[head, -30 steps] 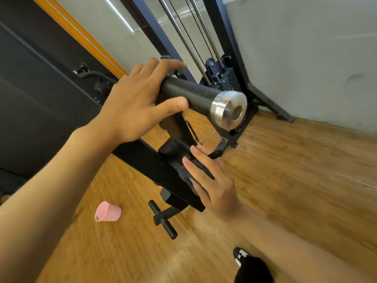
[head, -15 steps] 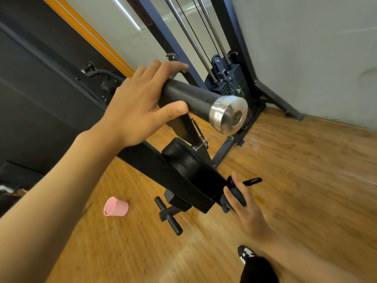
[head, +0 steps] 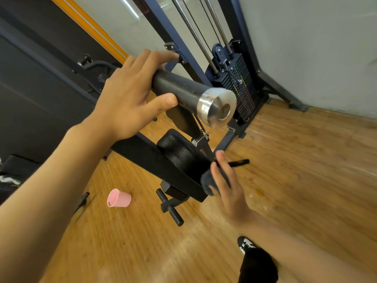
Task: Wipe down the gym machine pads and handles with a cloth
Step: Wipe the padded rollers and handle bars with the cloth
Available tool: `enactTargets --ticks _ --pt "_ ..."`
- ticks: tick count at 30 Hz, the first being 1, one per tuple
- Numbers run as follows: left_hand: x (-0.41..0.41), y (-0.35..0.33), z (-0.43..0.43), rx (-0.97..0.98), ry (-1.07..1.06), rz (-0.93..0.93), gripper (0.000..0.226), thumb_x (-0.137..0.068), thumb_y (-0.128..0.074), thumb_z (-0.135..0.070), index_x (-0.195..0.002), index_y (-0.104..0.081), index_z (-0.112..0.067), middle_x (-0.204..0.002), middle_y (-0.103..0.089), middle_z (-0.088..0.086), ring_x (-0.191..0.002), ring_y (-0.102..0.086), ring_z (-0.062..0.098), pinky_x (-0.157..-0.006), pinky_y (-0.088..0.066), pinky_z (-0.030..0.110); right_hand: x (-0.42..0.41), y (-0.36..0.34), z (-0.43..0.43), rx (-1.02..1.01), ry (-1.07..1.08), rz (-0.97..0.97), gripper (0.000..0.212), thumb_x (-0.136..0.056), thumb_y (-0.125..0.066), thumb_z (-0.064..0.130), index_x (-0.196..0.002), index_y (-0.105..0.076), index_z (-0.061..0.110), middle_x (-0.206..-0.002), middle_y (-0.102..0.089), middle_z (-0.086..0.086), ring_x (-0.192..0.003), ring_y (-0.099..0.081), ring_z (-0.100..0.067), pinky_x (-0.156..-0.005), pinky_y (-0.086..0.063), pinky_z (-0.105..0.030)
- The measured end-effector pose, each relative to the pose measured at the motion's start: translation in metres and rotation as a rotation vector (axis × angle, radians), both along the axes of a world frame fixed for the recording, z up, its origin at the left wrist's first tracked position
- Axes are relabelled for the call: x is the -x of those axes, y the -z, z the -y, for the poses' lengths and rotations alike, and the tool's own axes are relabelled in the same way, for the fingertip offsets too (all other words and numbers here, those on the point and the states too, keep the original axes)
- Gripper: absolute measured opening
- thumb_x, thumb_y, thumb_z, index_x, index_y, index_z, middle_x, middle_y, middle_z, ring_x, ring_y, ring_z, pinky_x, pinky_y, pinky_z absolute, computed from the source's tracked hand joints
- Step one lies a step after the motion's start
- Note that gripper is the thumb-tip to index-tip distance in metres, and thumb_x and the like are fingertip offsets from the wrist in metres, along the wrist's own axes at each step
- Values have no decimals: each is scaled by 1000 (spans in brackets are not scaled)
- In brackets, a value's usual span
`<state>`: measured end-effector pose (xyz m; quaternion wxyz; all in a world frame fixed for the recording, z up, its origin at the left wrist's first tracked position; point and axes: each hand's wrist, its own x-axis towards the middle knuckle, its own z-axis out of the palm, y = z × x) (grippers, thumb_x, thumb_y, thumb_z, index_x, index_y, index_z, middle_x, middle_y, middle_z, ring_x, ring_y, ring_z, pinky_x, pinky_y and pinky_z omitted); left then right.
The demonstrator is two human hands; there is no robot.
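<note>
Two hands meet the cable machine (head: 161,23). Since a second ago the right hand (head: 230,193) has slid off the top of the black pad (head: 179,154) to the pad's end at 4 o'clock, where it already was half a second ago. The left hand (head: 130,99) stays wrapped over the black roller handle (head: 181,90), thumb beneath, with the silver end cap (head: 218,107) at its 3 o'clock. The right hand, fingers curled, grips the dark cloth (head: 206,181), bunched against the pad's edge at the hand's 11 o'clock. A pink cup (head: 119,198) lies on the wooden floor (head: 285,180).
</note>
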<state>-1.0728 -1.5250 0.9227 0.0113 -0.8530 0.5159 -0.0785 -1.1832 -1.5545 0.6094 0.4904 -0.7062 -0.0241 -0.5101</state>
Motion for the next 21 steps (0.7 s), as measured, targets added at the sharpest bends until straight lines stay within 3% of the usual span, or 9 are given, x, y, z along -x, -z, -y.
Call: enactTargets --ticks 3,5,7,10,12,18,21 --pt "-3 -3 -1 -9 1 7 104 -85 -14 -94 -151 -43 -19 -121 -56 9 -104 -52 27 -87 -45 52 -10 -18 5 146 28 70 37 -108 -54 11 -144 -45 6 -151 -37 -25 -147 -37 -40 -113 -45 -50" --pt "-3 -3 -2 -6 4 26 104 -85 -13 -94 -151 -43 -21 -121 -57 8 -105 -53 27 -86 -45 53 -1 -1 10 223 -24 21 39 -108 -54 14 -145 -45 9 -159 -31 -19 -152 -29 -37 -116 -42 -52" --pt "-3 -1 -3 -4 4 44 103 -84 -11 -94 -151 -43 -22 -121 -57 7 -104 -53 26 -86 -46 51 6 0 12 211 -65 -32 43 -109 -51 13 -150 -42 9 -163 -28 -16 -153 -27 -38 -116 -41 -55" --pt "-9 1 -2 -9 20 55 103 -84 -10 -94 -148 -47 -22 -121 -55 2 -102 -51 23 -84 -45 46 -21 -61 10 112 10 -70 39 -108 -52 7 -146 -50 1 -146 -54 -21 -144 -45 -36 -113 -46 -47" --pt "-15 1 -4 -13 24 66 103 -84 -10 -94 -146 -49 -22 -121 -54 1 -101 -49 20 -83 -44 44 -40 -99 9 168 20 -109 36 -107 -52 9 -142 -56 2 -140 -61 -15 -141 -50 -31 -113 -47 -42" --pt "-23 3 -7 -17 33 110 100 -84 -9 -94 -144 -50 -25 -121 -54 1 -101 -46 18 -85 -43 43 -25 -71 3 165 -22 -119 36 -106 -55 13 -140 -60 5 -146 -51 -23 -143 -43 -39 -113 -45 -49" --pt "-24 5 -6 -8 40 107 94 -85 -10 -93 -132 -54 -24 -119 -54 -1 -98 -44 16 -83 -42 42 -49 -109 1 84 1 -229 34 -104 -53 23 -132 -68 9 -135 -63 -10 -132 -55 -27 -103 -52 -39"
